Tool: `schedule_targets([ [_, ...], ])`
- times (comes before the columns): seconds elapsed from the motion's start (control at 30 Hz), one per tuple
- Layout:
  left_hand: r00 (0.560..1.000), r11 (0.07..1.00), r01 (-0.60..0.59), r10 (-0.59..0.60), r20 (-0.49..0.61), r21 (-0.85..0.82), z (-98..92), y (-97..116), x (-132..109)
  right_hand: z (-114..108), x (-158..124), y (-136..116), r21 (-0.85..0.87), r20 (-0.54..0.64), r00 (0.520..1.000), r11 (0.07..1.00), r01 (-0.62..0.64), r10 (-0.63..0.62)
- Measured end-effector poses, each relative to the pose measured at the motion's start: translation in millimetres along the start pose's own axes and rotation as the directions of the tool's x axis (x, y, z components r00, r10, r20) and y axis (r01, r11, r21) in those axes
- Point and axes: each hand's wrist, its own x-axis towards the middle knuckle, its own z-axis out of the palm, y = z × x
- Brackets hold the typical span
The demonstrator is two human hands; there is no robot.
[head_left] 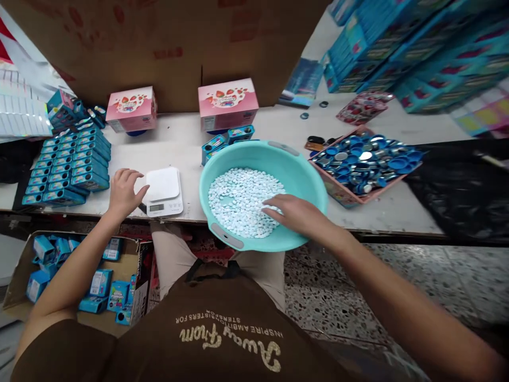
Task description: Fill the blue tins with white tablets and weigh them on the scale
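My right hand point(292, 213) reaches into a teal plastic basin point(302, 175), its fingers resting on a heap of small pale-blue round tablets point(238, 199); the fingers look loosely stretched over them. My left hand point(125, 192) lies on the white table point(183, 143) with its fingers curled down, just left of a small white digital scale point(164, 191) and touching its edge. Nothing shows in the left hand. The scale's platform is bare.
Rows of blue little boxes point(67, 170) lie left of the scale. Two pink strawberry cartons point(227, 103) stand at the back. A pink tray of blue round tins point(363, 162) sits right. A cardboard box point(79, 276) of blue packs is on the floor left.
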Motion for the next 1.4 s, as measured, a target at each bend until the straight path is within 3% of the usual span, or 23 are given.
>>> schedule_targets([
  [0.17, 0.98, 0.986, -0.162, 0.166, 0.107, -0.045, 34.8, 60, 92, 4, 55, 4, -0.002, -0.056, 0.968, 0.97, 0.245, -0.244],
  [0.27, 0.951, 0.975, -0.21, 0.222, 0.215, -0.078, 59.8, 86, 133, 20, 89, -1, 0.02, -0.068, 0.973, 0.975, 0.22, -0.219],
  [0.4, 0.918, 0.948, -0.275, 0.308, 0.252, -0.157, 81.9, 99, 162, 44, 117, -12, 0.1, -0.145, 0.988, 0.992, 0.075, -0.061],
  [0.57, 0.782, 0.849, -0.517, 0.519, 0.345, -0.108, 87.2, 105, 180, 60, 125, -28, 0.189, -0.209, 0.975, 0.974, 0.121, -0.08],
  [0.7, 0.709, 0.782, -0.619, 0.597, 0.376, -0.074, 89.9, 109, 193, 60, 120, -34, 0.195, -0.145, 0.979, 0.966, 0.17, -0.143],
  [0.9, 0.723, 0.784, -0.619, 0.594, 0.352, -0.052, 90.9, 105, 195, 41, 99, -29, 0.111, 0.059, 0.964, 0.961, 0.252, -0.259],
  [0.97, 0.719, 0.773, -0.632, 0.612, 0.328, -0.057, 90.9, 103, 194, 31, 88, -29, 0.061, 0.078, 0.958, 0.961, 0.27, -0.274],
  [1.17, 0.633, 0.71, -0.676, 0.696, 0.338, -0.196, 110.5, 99, 203, 7, 44, -34, 0.085, -0.132, 0.968, 0.971, 0.225, -0.213],
  [1.3, 0.623, 0.709, -0.663, 0.701, 0.348, -0.241, 124.2, 97, 212, 3, 16, -36, 0.153, -0.271, 0.953, 0.971, 0.182, -0.136],
  [1.4, 0.614, 0.711, -0.661, 0.696, 0.373, -0.237, 120.7, 91, 211, 5, 1, -36, 0.193, -0.334, 0.94, 0.971, 0.143, -0.072],
])
